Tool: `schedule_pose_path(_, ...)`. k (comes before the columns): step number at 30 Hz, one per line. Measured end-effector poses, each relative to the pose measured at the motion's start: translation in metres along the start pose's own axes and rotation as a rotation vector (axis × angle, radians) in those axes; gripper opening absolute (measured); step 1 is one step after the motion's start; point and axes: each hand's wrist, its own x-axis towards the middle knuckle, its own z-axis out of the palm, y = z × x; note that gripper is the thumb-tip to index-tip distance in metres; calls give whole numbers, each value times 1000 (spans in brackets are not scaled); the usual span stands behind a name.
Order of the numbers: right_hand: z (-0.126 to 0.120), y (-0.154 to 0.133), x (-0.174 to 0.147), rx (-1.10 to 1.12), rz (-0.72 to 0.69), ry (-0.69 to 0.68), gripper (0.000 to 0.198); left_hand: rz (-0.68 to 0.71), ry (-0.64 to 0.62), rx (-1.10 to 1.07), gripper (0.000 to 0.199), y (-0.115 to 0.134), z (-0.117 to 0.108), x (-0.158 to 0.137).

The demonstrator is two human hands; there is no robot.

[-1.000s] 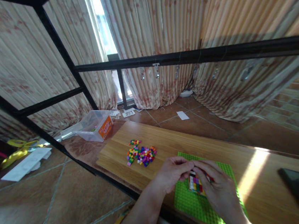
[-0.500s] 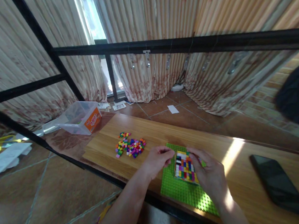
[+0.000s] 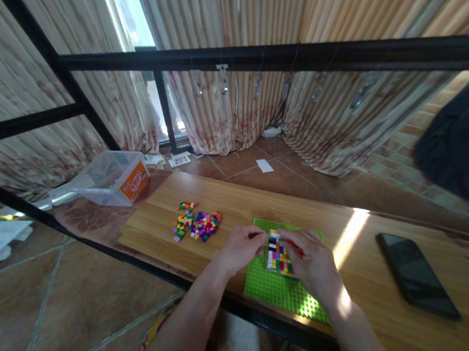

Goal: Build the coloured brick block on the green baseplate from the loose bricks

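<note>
A flat rectangle of many-coloured toy bricks [image 3: 279,260] sits on a green studded baseplate [image 3: 264,287] at the table's front edge. My left hand [image 3: 244,248] is beside its left edge, thumb and forefinger pinched together. Whatever lies between those fingertips is too small to name. From the right, my right hand [image 3: 313,260] reaches over the bricks with fingers bent and closed near the top rows, hiding the right part of them. A bit of red shows beneath its fingers, and I cannot tell whether it is held.
Loose coloured bricks [image 3: 206,225] lie in a pile on the wooden table [image 3: 232,197] to the left. A clear plastic box [image 3: 110,185] with an orange label stands beyond them. On the right lies a dark phone [image 3: 416,275]. A black metal rail [image 3: 246,59] crosses behind the table.
The whole view has shifted slightly. My right hand has moved a little left over the bricks, its fingertips nearer my left hand. The left hand keeps its pinch by the bricks' edge.
</note>
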Motion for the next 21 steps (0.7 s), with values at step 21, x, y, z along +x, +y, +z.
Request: schedule_pose_path(21, 6, 5, 0, -17, 92, 22, 28, 18, -40, 49, 18, -1, 0, 0)
